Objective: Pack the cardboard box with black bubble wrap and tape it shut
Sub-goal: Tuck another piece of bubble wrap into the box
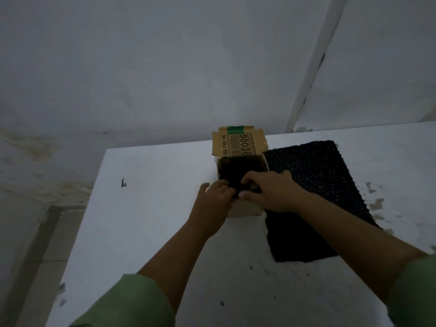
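— White table against a bare wall; what's on it?
— Spare sheet of black bubble wrap beside the open cardboard box — both grips tucking black wrap inside: left hand and right hand pinching it.
— Next?
— Likely folding that flap down; no tape visible.

Dim, bare utility or storage room: stained white walls, paint-flecked white bench, tiled floor lower left.
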